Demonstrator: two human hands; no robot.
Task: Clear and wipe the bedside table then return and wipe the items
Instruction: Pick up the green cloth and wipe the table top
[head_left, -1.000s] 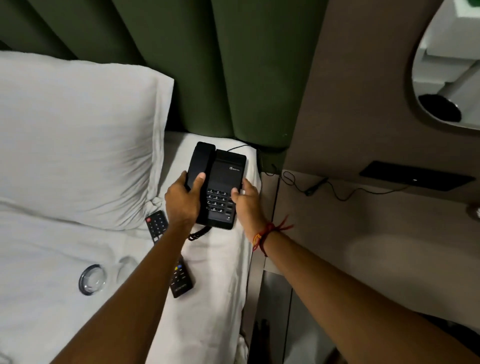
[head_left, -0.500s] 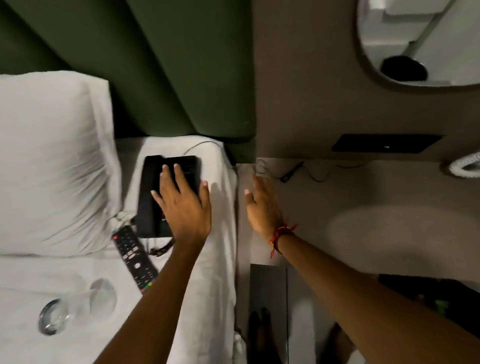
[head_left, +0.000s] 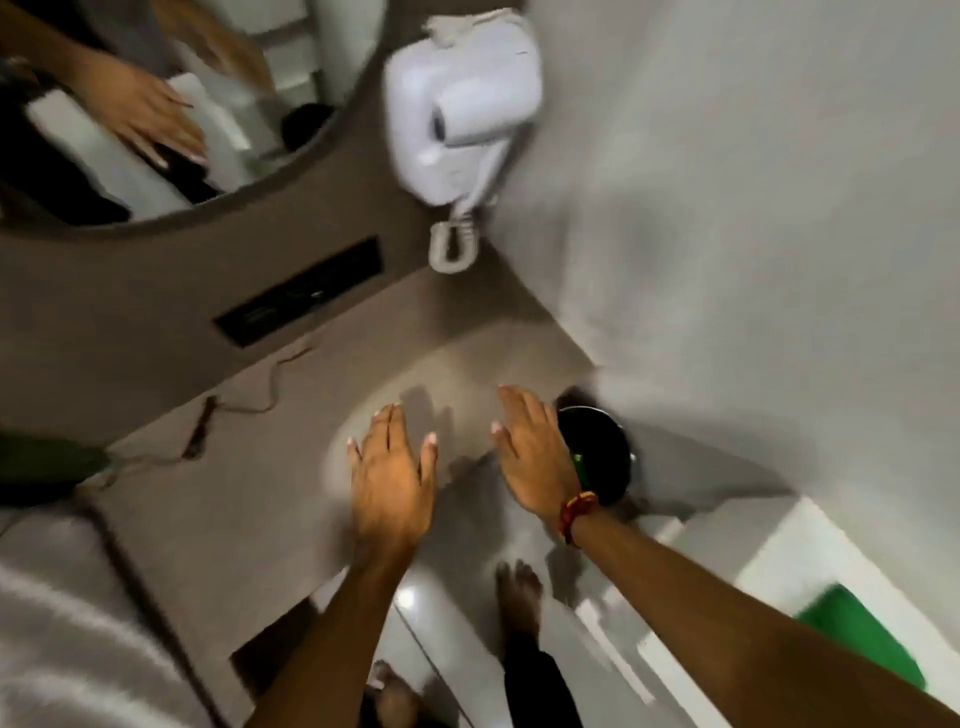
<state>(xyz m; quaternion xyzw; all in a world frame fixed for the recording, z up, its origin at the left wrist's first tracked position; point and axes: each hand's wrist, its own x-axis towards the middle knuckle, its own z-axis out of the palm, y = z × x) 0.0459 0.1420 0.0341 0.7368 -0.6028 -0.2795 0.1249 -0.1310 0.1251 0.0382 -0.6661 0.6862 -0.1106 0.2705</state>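
Hands are both empty and spread flat: the left hand hovers over the middle of the table, the right hand just beside a dark round object at the table's far right corner, against the wall. Motion blur hides what this object is; it looks glossy with a green glint, perhaps a tray or a bowl. I think it is the next item to clear. If so, it seems stiff and smooth, maybe slippery, so the rim should be gripped from both sides. A thin cable lies loose on the left part of the table. A white hairdryer hangs on the wall above.
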